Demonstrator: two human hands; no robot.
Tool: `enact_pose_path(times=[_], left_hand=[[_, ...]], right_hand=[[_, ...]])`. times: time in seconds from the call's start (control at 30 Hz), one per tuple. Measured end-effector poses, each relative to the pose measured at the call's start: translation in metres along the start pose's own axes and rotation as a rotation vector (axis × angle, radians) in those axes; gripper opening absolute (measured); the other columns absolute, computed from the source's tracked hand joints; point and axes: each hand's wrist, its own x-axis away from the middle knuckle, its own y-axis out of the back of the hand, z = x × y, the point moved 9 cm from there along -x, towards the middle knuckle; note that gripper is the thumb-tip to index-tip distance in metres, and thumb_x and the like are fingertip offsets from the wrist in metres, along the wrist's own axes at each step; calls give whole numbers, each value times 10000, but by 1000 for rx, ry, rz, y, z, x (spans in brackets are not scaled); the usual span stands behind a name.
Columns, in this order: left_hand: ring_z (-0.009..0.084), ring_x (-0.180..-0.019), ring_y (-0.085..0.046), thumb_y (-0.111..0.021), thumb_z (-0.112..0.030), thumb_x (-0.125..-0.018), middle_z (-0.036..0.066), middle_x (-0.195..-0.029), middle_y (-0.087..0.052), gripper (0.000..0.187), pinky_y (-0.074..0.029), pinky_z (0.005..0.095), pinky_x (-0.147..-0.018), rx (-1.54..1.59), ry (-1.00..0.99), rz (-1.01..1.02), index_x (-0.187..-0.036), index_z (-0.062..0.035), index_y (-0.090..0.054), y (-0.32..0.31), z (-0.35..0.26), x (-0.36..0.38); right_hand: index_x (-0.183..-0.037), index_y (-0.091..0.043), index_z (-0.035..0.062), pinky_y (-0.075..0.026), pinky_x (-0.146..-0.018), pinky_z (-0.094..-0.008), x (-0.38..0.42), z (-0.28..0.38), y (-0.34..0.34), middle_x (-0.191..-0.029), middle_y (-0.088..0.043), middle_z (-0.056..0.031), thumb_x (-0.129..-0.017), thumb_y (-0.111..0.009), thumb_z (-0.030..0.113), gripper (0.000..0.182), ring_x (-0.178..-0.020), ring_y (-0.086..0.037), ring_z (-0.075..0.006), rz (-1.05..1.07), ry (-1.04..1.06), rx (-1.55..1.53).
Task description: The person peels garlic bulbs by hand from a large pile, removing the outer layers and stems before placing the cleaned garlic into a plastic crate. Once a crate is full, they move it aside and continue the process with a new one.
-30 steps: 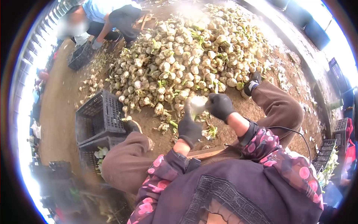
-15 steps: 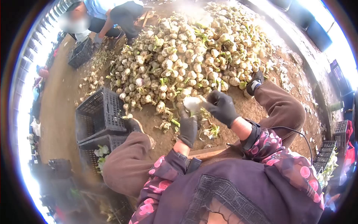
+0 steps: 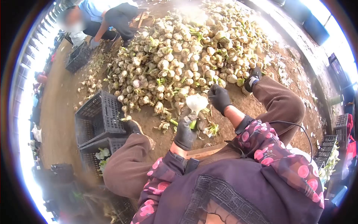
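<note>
My left hand (image 3: 185, 133), in a dark glove, is closed around the green stem of a garlic bulb (image 3: 197, 102). The bulb points up and away from me, and its skin is clean and white. Just right of the bulb, apart from it, my gloved right hand (image 3: 219, 98) has its fingers curled shut. Whatever it may hold is hidden by the glove. Beyond both hands spreads a large heap of garlic bulbs (image 3: 175, 56), dusty and brownish, some with green stems. Leaf scraps (image 3: 211, 130) lie on the soil below my hands.
Two black plastic crates (image 3: 99, 117) stand at my left, the nearer with green-white pieces inside. Another person (image 3: 112, 18) bends beside a dark crate (image 3: 78, 56) at the upper left. More crates (image 3: 325, 151) stand at the right. My shoes flank the heap's near edge.
My right hand has drawn up and away from the bulb. The bulb now stands upright in my left hand, its green stem showing. The other person has shifted slightly left.
</note>
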Motion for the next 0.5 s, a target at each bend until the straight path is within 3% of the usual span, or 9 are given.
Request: enact_pose_path(times=[0.07, 0.1, 0.13, 0.2, 0.27, 0.3, 0.4, 0.47, 0.5], left_hand=[[111, -548, -508, -514, -174, -845, 28, -757, -556, 340, -418, 261, -479, 88, 21, -26, -1163, -61, -480, 9, 4, -2], [111, -548, -508, -514, -174, -845, 28, -757, -556, 340, -418, 261, -479, 85, 17, -28, -1163, -61, -480, 13, 4, -3], [109, -543, -510, -512, -169, -847, 28, -757, -557, 326, -418, 251, -465, 29, -32, -93, -1154, -62, -481, 23, 1, -6], [108, -538, -512, -510, -164, -850, 28, -757, -559, 313, -417, 241, -451, -18, -79, -167, -1145, -64, -481, 34, 1, -7], [99, -506, -503, -485, -136, -865, 21, -735, -555, 295, -412, 225, -425, -333, -145, -213, -1151, -63, -476, 38, -7, -9], [86, -461, -467, -451, -109, -880, 9, -698, -538, 295, -371, 205, -386, -443, -183, -260, -1172, -74, -444, 33, -9, -9], [71, -449, -432, -447, -101, -878, -3, -678, -510, 312, -338, 202, -375, -496, -195, -296, -1188, -86, -410, 40, -7, -9], [57, -444, -401, -450, -88, -873, -13, -666, -485, 333, -309, 201, -369, -496, -185, -307, -1199, -95, -382, 36, -10, -5], [56, -456, -403, -450, -76, -869, -13, -689, -488, 338, -309, 199, -374, -453, -190, -261, -1200, -90, -385, 30, -11, -3]], right_hand=[[-802, -620, 26, -479, -639, -366, -5, -26, 2, -707, -631, -171, -765, -607, 163, 143, -680, -622, -301, -53, -95, -92], [-840, -622, 12, -480, -649, -348, 0, -47, -24, -723, -633, -151, -772, -639, 214, 214, -672, -609, -256, 258, -343, -409], [-840, -622, 12, -480, -649, -348, 5, -31, -20, -723, -633, -151, -772, -639, 214, 214, -672, -609, -256, 261, -341, -409], [-847, -611, 8, -470, -634, -344, 28, 16, -10, -700, -610, -135, -780, -656, 289, 292, -659, -585, -223, 284, -207, -416], [-784, -602, 16, -467, -619, -372, 48, 74, 7, -690, -611, -141, -769, -660, 347, 336, -661, -599, -264, 255, 75, -120], [-726, -590, 35, -462, -608, -407, 52, 100, 15, -682, -609, -166, -767, -635, 321, 292, -678, -606, -332, 105, 333, 92], [-678, -577, 50, -461, -609, -436, 45, 98, 4, -704, -607, -190, -761, -596, 263, 229, -691, -596, -376, 225, 330, 167], [-688, -600, 62, -470, -610, -433, 37, 90, 3, -697, -603, -189, -756, -561, 216, 173, -671, -599, -372, 190, 370, 137], [-696, -613, 63, -475, -614, -427, 23, 68, 6, -697, -602, -195, -764, -559, 220, 180, -667, -605, -365, 100, 251, 141]])
